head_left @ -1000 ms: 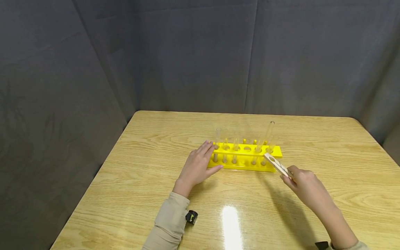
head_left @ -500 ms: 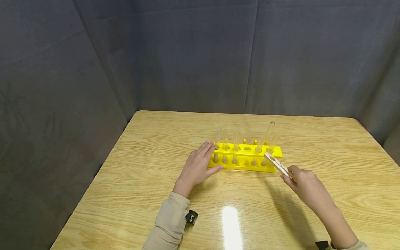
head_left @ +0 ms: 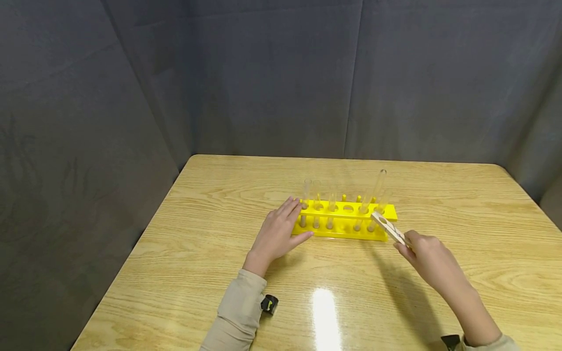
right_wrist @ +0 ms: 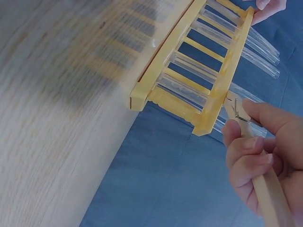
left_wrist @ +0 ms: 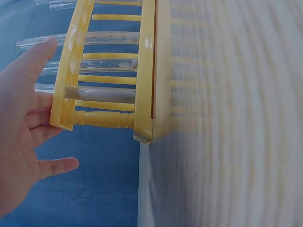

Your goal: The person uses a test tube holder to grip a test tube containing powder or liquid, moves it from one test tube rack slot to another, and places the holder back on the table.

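Note:
A yellow test tube rack [head_left: 340,215] stands on the table with several clear test tubes in its holes. My left hand [head_left: 276,231] touches the left end of its top bar, fingers extended and thumb held out in front. In the right wrist view my right hand [right_wrist: 277,151] grips a wooden test tube clamp [right_wrist: 270,191] with a metal spring. The clamp's tip is right at the top bar, beside the tubes at the rack's right end. A taller-looking test tube [head_left: 380,183] rises behind that end.
The wood-grain table [head_left: 210,204] extends around the rack, with its far edge well behind it. Yellow pegs [head_left: 344,198] stand along the rack's back. Dark grey curtains [head_left: 272,83] hang beyond the table at the back and left.
The wooden test tube clamp has shifted up very slightly in the head view. My left hand and the rack stay where they were.

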Demonstrator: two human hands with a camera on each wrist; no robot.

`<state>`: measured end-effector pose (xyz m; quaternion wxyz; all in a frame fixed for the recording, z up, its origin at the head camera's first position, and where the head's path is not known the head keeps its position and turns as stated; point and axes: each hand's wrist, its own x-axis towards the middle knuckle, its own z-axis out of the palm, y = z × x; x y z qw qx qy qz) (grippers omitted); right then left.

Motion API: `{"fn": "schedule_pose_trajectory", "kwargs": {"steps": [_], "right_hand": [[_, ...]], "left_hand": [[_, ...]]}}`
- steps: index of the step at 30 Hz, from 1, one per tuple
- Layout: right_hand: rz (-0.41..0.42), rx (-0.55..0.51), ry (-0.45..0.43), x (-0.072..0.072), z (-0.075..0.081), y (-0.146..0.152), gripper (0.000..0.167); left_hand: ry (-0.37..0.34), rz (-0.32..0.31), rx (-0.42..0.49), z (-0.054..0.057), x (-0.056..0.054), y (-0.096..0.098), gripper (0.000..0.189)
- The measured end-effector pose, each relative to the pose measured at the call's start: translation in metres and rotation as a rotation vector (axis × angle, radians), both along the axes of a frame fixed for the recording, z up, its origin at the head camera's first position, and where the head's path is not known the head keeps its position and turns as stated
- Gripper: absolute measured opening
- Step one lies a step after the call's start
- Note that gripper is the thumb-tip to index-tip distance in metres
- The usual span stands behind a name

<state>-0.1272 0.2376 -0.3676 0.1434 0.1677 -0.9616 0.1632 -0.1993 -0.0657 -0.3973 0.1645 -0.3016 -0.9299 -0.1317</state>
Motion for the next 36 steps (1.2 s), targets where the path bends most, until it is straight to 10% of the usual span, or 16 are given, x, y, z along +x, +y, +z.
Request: {"fn": "schedule_pose_trajectory", "kwargs": {"steps": [36], "right_hand": [[-0.014, 0.007, -0.003, -0.005, 0.0023, -0.0047, 0.021]], "left_hand": [[-0.02, 0.003, 0.002, 0.0013, 0.0001, -0.0002, 0.066]]}}
